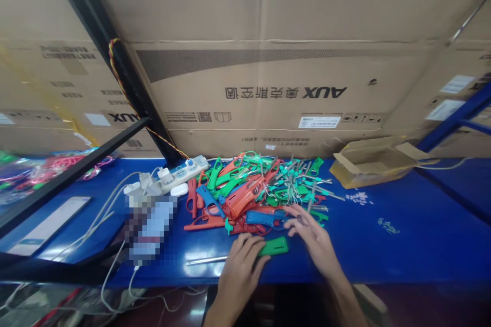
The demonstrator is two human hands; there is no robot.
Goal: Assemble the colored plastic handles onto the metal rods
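My left hand (243, 260) is closed around a green lighter body (275, 246) near the front edge of the blue table (383, 260). A silver metal tube (206, 261) sticks out to the left of this hand. Slightly higher and to the right, my right hand (307, 227) reaches over the front right of a pile of parts, its fingers spread beside a blue lighter body (261, 218). Red and orange casings (245, 196) lie in the heap, with green ones around them. Teal pieces with metal rods and thin wires (291, 184) cover its right side.
An open cardboard box (374, 163) stands at the back right, near small white bits (358, 197). To the left are a power strip (186, 172) with plugs, a blurred-out phone (153, 230) with cables, and a black metal frame (72, 171). Large cartons (245, 66) line the back.
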